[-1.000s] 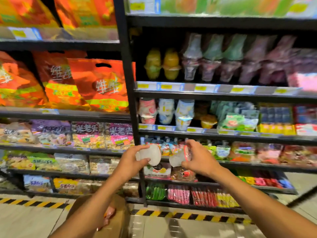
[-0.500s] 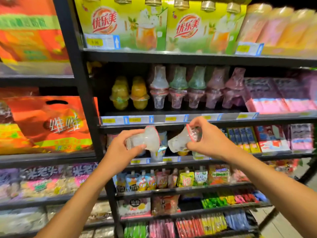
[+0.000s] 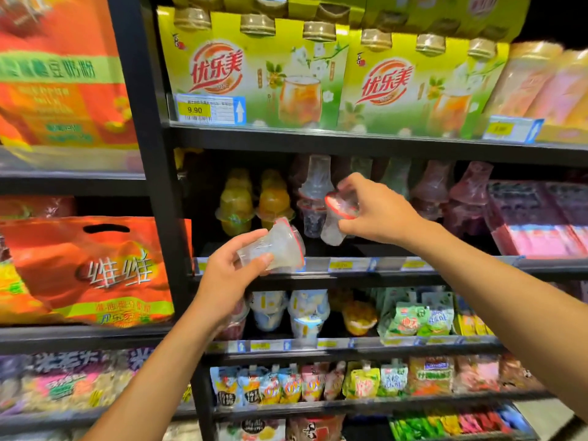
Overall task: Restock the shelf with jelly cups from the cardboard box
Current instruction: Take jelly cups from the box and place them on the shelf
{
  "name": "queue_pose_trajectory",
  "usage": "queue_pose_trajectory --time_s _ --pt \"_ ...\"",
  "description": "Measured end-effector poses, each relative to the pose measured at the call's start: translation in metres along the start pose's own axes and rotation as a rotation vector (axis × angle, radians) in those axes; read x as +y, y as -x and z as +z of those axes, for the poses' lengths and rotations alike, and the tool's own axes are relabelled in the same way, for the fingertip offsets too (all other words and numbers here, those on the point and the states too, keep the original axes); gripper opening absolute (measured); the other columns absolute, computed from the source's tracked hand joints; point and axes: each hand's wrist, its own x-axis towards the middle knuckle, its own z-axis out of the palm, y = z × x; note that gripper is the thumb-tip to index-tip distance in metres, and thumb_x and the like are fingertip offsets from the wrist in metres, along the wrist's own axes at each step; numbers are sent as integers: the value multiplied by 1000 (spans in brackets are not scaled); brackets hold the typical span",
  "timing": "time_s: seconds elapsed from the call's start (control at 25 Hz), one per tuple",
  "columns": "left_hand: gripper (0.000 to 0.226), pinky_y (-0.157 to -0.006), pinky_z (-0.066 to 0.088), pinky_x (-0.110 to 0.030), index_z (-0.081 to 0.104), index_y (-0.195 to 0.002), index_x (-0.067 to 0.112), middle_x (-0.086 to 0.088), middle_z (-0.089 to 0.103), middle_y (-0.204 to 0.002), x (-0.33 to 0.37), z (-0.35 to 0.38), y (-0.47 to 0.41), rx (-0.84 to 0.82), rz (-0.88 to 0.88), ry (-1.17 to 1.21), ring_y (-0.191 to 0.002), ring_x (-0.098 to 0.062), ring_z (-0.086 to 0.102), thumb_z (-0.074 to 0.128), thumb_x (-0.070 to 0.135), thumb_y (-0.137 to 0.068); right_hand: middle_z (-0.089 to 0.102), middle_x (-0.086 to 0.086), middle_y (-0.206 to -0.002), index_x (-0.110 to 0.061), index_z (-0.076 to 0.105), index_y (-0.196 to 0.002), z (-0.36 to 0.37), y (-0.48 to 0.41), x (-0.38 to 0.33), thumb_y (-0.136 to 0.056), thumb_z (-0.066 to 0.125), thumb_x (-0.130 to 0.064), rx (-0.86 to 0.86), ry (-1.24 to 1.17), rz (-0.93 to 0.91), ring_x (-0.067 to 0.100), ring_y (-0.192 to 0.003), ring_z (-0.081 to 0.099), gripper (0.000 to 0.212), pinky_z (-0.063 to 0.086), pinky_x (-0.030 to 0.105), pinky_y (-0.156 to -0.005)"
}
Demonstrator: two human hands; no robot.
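My left hand (image 3: 227,280) grips a clear jelly cup (image 3: 276,246) with a red-rimmed lid, tilted on its side just in front of the black shelf's edge (image 3: 350,265). My right hand (image 3: 378,210) holds a second clear jelly cup (image 3: 339,214) higher up, its narrow end pointing down over the shelf board. Behind it stands a stacked pair of clear cups (image 3: 315,195). Yellow and orange jelly cups (image 3: 254,202) stand at the shelf's left, pinkish stacked cups (image 3: 445,195) to the right. The cardboard box is out of view.
Above the jelly shelf sit yellow-green drink multipacks (image 3: 261,74). Below it are more cups (image 3: 305,313) and hanging pouches (image 3: 286,386). A black upright post (image 3: 152,186) splits off the left bay with orange bags (image 3: 89,268). Pink boxes (image 3: 541,218) fill the shelf's right end.
Both hands have risen with their cups from the lower shelves to the jelly cup shelf. The right hand has reached in over the shelf board, and my view has tilted upward.
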Motion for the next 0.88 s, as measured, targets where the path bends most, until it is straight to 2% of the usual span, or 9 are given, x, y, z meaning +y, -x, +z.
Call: queue_pose_trajectory --time_s 0.08,0.32,0.4,0.52,0.6,0.64,0.72,0.8,0.88 --pt "45 -91 58 -33 68 -126 19 -4 73 -124 -2 -1 -4 17 -33 96 -116 -22 69 74 20 -81 64 -14 -117 -36 47 -121 14 -7 -3 -71 70 -45 -63 21 -13 17 -100 61 56 53 40 -77" --pt "49 -81 58 -26 62 -132 11 -10 71 -125 2 0 -13 14 -96 376 -113 -26 69 77 12 -86 63 -20 -122 -41 50 -121 38 -10 -9 -72 70 -47 -129 -15 -64 12 -108 62 54 52 40 -84" --pt "50 -82 58 -28 61 -133 11 -8 72 -123 6 6 -19 2 -78 407 -112 -25 69 75 11 -85 63 -18 -121 -39 50 -121 43 -11 -6 -70 72 -44 -140 -67 -108 12 -109 61 56 53 41 -87" --pt "53 -88 57 -33 59 -134 11 -9 70 -125 15 22 -23 -27 -33 419 -115 -26 68 72 10 -83 55 -11 -125 -36 48 -134 46 -10 2 -70 69 -49 -231 -95 -210 15 -114 53 69 48 41 -96" --pt "50 -92 56 -36 60 -131 11 -12 68 -127 22 38 -25 -41 7 415 -117 -28 67 73 8 -83 52 -10 -121 -34 49 -137 44 -6 9 -76 64 -42 -203 -115 -288 15 -114 48 64 44 41 -98" --pt "49 -92 56 -37 61 -129 12 -10 69 -125 25 47 -27 -42 36 406 -116 -27 67 75 8 -82 55 -10 -118 -31 55 -133 40 -4 10 -79 60 -33 -117 -199 -310 14 -112 50 54 44 41 -98" --pt "49 -93 55 -38 64 -123 16 -4 71 -118 29 67 -34 -34 112 354 -112 -22 66 80 14 -77 64 -11 -116 -26 64 -120 28 2 10 -86 52 -23 19 -608 -240 8 -110 57 36 46 35 -93" --pt "48 -91 53 -36 65 -121 20 -2 70 -117 32 88 -41 -24 180 259 -110 -19 65 81 18 -76 69 -8 -119 -29 69 -117 14 7 6 -93 55 -43 4 -1057 -161 10 -110 64 30 50 30 -86" --pt "46 -87 53 -30 63 -124 17 -1 68 -118 34 107 -48 -16 235 129 -109 -13 66 80 9 -82 69 -1 -122 -33 69 -116 5 12 8 -79 69 -65 10 -1185 -112 18 -111 67 49 56 34 -82"
